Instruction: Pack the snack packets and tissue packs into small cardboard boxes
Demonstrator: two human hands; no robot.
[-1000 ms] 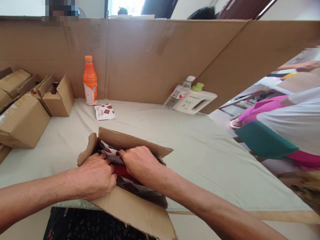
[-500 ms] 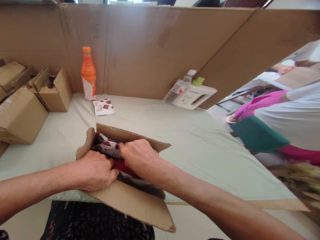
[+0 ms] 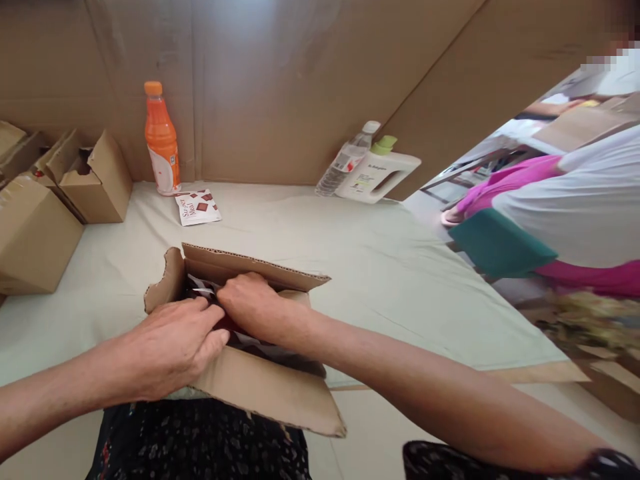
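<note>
An open cardboard box (image 3: 273, 393) lies in front of me with its flaps spread. White and dark red printed packets (image 3: 253, 343) are partly visible inside it. My right hand (image 3: 253, 303) reaches down into the box with curled fingers; its fingertips and whatever they hold are hidden. Over the box's left side is my left hand (image 3: 180, 343), open, with its thumb apart from its loosely bent fingers. Those fingertips are at the opening, close to my right hand.
An orange drink bottle (image 3: 163, 143) stands at the back, with a white Super Meal sachet (image 3: 200, 207) before it. A clear bottle (image 3: 345, 163) leans against a white jug (image 3: 383, 177). Cardboard boxes (image 3: 95, 190) stand at left. A person in a white top (image 3: 585, 213) is at right.
The packets have sunk deeper into the box, and the bright red piece is mostly covered. My left hand has loosened and opened. My right hand has shifted left. The view has tilted down.
</note>
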